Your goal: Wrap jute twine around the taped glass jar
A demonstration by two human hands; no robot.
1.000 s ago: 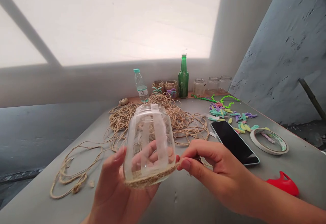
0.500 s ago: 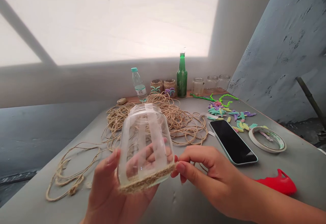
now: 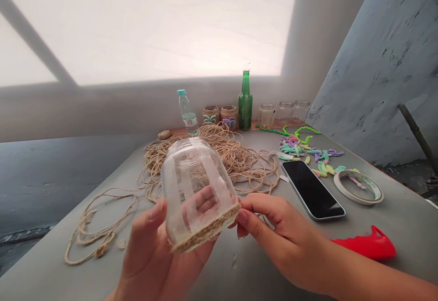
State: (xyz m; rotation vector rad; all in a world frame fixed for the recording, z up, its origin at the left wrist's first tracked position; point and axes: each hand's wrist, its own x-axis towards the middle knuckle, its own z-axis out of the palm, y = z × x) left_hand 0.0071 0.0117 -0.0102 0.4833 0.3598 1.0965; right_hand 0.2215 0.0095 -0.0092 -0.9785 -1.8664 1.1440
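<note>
My left hand (image 3: 153,255) grips a clear glass jar (image 3: 195,187), turned upside down and tilted a little to the left, above the grey table (image 3: 239,264). White tape strips run down the jar's sides. A band of jute twine (image 3: 208,233) circles its lower rim. My right hand (image 3: 277,237) pinches the twine against that rim at the jar's right side. A big loose heap of the same twine (image 3: 239,157) lies on the table behind the jar, with a strand trailing to the left (image 3: 92,234).
A black phone (image 3: 313,189), a tape roll (image 3: 359,187) and a red tool (image 3: 369,246) lie to the right. Coloured fuzzy pieces (image 3: 304,150) are scattered behind the phone. Along the wall stand a water bottle (image 3: 185,111), twine-wrapped jars (image 3: 221,114), a green bottle (image 3: 245,102) and empty jars (image 3: 284,111).
The jar has tilted further to the left and turned a little in my left hand. My right hand stays pinched at the twine band on the rim.
</note>
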